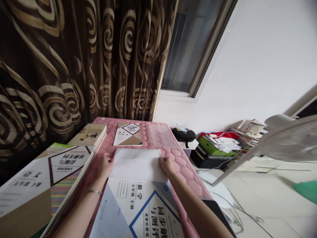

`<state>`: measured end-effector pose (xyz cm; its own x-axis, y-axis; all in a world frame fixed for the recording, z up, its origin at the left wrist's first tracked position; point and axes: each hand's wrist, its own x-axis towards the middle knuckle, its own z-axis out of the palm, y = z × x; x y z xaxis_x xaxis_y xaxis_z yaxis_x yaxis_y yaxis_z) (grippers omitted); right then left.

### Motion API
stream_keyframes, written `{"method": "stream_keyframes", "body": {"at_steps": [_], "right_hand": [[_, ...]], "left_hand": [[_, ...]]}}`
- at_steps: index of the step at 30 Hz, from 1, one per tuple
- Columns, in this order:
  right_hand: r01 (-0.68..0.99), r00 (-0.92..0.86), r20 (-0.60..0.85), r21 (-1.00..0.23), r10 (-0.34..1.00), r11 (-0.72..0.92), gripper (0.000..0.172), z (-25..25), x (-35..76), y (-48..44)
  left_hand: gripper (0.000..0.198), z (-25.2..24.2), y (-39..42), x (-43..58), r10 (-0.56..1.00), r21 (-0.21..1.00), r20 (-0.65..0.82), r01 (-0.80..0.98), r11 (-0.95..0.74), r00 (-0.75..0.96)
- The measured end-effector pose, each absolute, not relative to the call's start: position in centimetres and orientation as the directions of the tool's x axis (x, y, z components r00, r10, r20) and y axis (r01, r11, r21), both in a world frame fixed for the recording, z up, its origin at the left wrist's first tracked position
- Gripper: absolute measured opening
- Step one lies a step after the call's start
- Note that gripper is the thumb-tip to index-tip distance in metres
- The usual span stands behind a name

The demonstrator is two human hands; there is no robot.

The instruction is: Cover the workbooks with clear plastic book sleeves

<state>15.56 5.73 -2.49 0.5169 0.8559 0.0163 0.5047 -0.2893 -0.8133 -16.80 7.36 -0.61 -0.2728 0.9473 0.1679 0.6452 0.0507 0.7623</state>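
My left hand (107, 165), with a bracelet on its wrist, is closed on the left edge of a white sheet (138, 163). The right hand (167, 166) pinches the sheet's opposite edge. Directly below the sheet, nearer to me, lies a blue and white maths workbook (138, 208); whether the two are joined I cannot tell. Beyond the sheet, a smaller-looking Chinese workbook (127, 135) lies flat on the pink quilted cover (183, 168). Beside it to the right is a translucent sheet (162, 135).
At the left stands a stack of workbooks (49, 185), with a tan book (89, 134) behind it. A patterned curtain (111, 59) hangs behind. To the right are a black case (183, 134), a green box (215, 147) with papers, a white fan (289, 138) and cables on the floor.
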Motion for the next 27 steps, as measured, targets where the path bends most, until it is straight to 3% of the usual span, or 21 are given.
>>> {"method": "stream_keyframes", "body": {"at_steps": [10, 14, 19, 23, 27], "right_hand": [[0.592, 0.521, 0.077, -0.750, 0.850, -0.294, 0.016, -2.7, 15.2, 5.6], [0.584, 0.539, 0.093, -0.758, 0.837, -0.291, 0.015, -2.8, 15.2, 5.6], [0.579, 0.532, 0.133, -0.778, 0.836, -0.245, 0.021, -2.9, 15.2, 5.3], [0.593, 0.528, 0.124, -0.762, 0.840, -0.261, 0.023, -3.0, 15.1, 5.3], [0.636, 0.517, 0.086, -0.704, 0.852, -0.315, 0.019, -2.9, 14.9, 5.8]], "left_hand": [[0.023, -1.4, 6.9, -17.3, 0.957, 0.825, 0.115, 0.563, 0.057, -0.266], [0.041, -2.3, 5.0, -17.4, 0.994, 0.896, 0.054, 0.444, -0.006, -0.097], [0.058, -3.2, 2.8, -17.6, 0.989, 0.968, 0.135, 0.205, -0.145, 0.063], [0.051, -3.6, 2.9, -17.6, 0.990, 0.883, 0.126, 0.461, -0.086, -0.057], [0.042, -3.1, 2.4, -17.1, 0.979, 0.572, 0.165, 0.820, 0.007, -0.123]]}}
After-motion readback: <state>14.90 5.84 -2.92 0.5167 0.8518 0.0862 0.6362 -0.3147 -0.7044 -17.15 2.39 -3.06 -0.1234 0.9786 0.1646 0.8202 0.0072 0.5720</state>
